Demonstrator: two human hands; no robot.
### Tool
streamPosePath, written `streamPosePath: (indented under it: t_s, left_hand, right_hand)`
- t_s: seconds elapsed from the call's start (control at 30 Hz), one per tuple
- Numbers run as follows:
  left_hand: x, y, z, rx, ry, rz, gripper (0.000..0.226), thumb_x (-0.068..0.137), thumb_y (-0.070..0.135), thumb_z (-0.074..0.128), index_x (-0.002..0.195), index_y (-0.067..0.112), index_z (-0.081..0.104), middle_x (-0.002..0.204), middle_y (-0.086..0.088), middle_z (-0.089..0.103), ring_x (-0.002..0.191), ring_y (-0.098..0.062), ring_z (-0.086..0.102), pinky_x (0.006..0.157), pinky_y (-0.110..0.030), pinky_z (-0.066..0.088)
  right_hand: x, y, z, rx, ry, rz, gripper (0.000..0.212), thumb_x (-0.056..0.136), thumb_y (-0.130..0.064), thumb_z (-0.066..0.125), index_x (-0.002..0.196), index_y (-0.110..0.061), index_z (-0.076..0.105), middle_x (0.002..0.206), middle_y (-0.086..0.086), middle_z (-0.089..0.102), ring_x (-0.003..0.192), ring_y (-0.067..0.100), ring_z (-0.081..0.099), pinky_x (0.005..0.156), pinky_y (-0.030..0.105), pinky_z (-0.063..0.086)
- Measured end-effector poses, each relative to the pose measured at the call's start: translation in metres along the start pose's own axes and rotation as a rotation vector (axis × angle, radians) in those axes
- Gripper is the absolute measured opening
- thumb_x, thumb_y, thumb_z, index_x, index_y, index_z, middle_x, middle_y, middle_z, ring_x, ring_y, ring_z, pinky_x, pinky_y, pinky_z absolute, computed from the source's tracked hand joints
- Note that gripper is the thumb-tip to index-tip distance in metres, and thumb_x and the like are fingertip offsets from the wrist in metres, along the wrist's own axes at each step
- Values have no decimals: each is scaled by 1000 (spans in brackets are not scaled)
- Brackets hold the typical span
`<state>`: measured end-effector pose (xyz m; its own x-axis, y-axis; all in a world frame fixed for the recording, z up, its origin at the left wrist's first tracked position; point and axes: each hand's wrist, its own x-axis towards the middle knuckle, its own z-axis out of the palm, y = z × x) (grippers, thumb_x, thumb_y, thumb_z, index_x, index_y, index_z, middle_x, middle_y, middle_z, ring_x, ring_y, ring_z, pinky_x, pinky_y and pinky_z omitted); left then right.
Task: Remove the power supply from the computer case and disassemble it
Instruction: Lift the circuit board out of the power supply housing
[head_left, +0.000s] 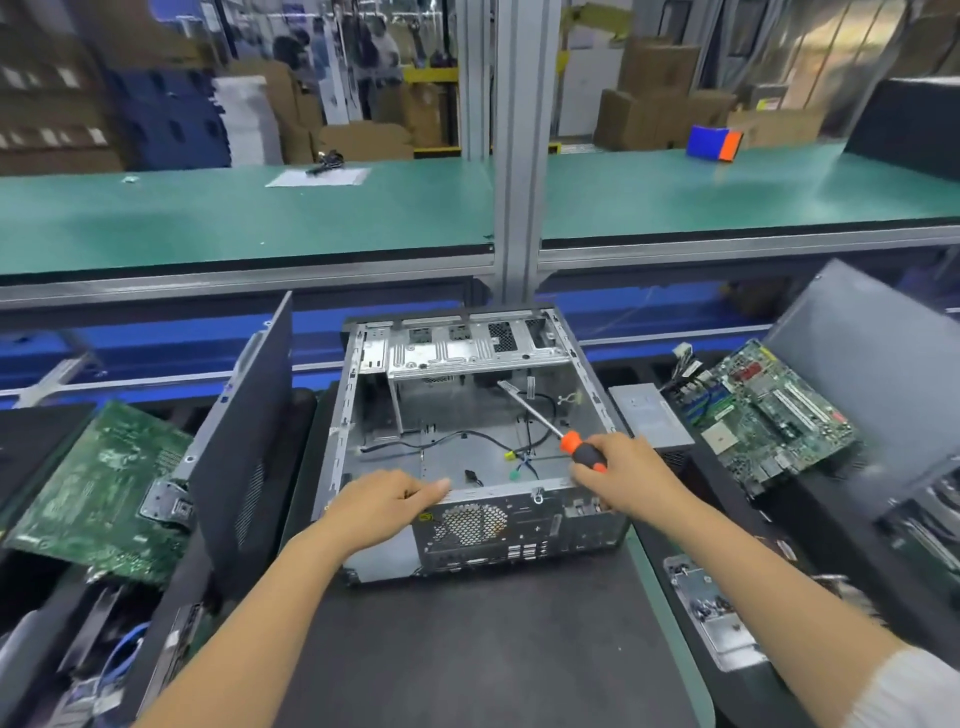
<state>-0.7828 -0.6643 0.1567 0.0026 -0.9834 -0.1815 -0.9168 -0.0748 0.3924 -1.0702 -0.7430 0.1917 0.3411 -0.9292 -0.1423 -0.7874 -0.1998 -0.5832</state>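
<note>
An open computer case (363, 410) lies on a black mat in front of me, its inside bare but for loose cables. My left hand (387, 501) rests on the case's near rear edge, fingers stretched along the rim. My right hand (626, 478) grips an orange-and-black screwdriver (584, 452) at the case's near right corner, its shaft pointing up and away over the case floor. A grey metal box (652, 415), probably the power supply, lies just right of the case.
A green motherboard (774, 415) lies right of the grey box, another green board (104, 493) at the left. Dark case panels (249, 431) stand at both sides. A small metal bracket (711, 613) lies at the near right. A green bench (234, 218) runs behind.
</note>
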Motion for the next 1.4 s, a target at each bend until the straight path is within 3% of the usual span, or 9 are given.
streamPosePath:
  t_s: [0.23, 0.33, 0.5, 0.67, 0.73, 0.9, 1.03, 1.23, 1.4]
  left_hand:
    - [2, 2, -1, 17, -48, 34, 63, 79, 80, 18, 59, 20, 20, 47, 5, 21, 47, -10, 32, 54, -28, 25]
    - [4, 2, 1, 36, -60, 32, 65, 83, 79, 14, 65, 19, 33, 61, 5, 42, 67, -17, 57, 63, -27, 37]
    - [6, 0, 3, 62, -53, 47, 60, 85, 78, 12, 96, 41, 58, 90, 13, 62, 101, -16, 64, 69, -26, 38]
    - [7, 0, 2, 21, -41, 40, 78, 85, 78, 16, 89, 18, 65, 67, 4, 60, 75, -11, 58, 74, -30, 43]
    - [7, 1, 3, 9, -16, 32, 78, 90, 75, 20, 101, 7, 58, 66, 4, 59, 64, -8, 50, 70, -30, 41]
    - [4, 1, 3, -5, -7, 28, 75, 91, 73, 22, 111, 9, 56, 68, 9, 59, 82, -17, 61, 74, -32, 41]
    - [2, 4, 1, 10, -18, 20, 76, 88, 76, 19, 97, 8, 52, 56, 6, 50, 67, -10, 54, 71, -30, 42]
    - [0, 7, -1, 33, -66, -17, 70, 89, 75, 16, 80, 20, 58, 70, 10, 57, 77, -12, 57, 71, -31, 42]
    - [-8, 11, -1, 71, -125, -41, 66, 92, 72, 16, 92, 30, 66, 74, 14, 54, 83, -12, 55, 71, -31, 40]
  right_hand:
    - [-11, 15, -31, 196, 112, 37, 28, 95, -32, 57, 89, -4, 61, 67, 5, 61, 45, 11, 57, 44, 21, 44]
    - [-13, 23, -45, 263, 101, 75, 30, 96, -32, 54, 79, -8, 61, 56, -2, 59, 45, 13, 53, 43, 24, 44]
    - [-12, 23, -58, 284, 144, 59, 14, 95, -25, 56, 106, -18, 60, 67, 3, 62, 49, 11, 54, 45, 24, 44]
    - [-12, 13, -50, 193, 107, 13, 11, 94, -24, 57, 95, -14, 62, 77, 3, 68, 50, 11, 59, 44, 21, 46]
    - [-11, 9, -42, 172, 73, -8, 7, 95, -21, 56, 90, -19, 60, 82, 2, 68, 50, 10, 61, 44, 18, 44]
    - [-6, 11, -23, 108, 31, 34, 12, 96, -24, 56, 100, -14, 61, 77, -2, 68, 54, 8, 58, 43, 13, 40]
    - [-7, 13, -13, 46, 72, 51, 17, 97, -27, 54, 101, -11, 59, 80, 0, 68, 59, 13, 56, 48, 18, 42]
    - [-7, 8, -13, -127, 61, 64, 22, 97, -31, 51, 100, -10, 54, 88, 10, 65, 66, 20, 54, 55, 28, 40]
    - [-9, 7, -14, -168, 12, 87, 19, 97, -31, 50, 94, -12, 53, 76, 4, 56, 61, 16, 49, 51, 26, 35]
